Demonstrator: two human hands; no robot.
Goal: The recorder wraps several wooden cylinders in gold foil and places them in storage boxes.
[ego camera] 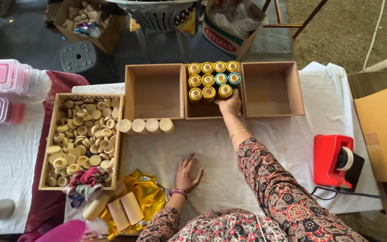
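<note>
My right hand [229, 104] reaches into the middle wooden box [202, 112] and grips a gold-wrapped spool [225, 91] in the front row. Several gold-wrapped spools [208, 68], two with blue rims, stand upright in rows at the back of that box. My left hand [187, 172] rests flat on the white cloth [220, 143] with its fingers spread, holding nothing. A row of plain wooden spools [146, 126] lies on the cloth in front of the left empty box [154, 91].
A third empty wooden box [272, 88] stands at the right. A wooden tray [82, 139] full of plain spools sits at the left. Gold foil [146, 197] with wooden cylinders lies near me. A red tape dispenser [334, 161] stands at the right edge. Pink plastic containers [3, 87] are far left.
</note>
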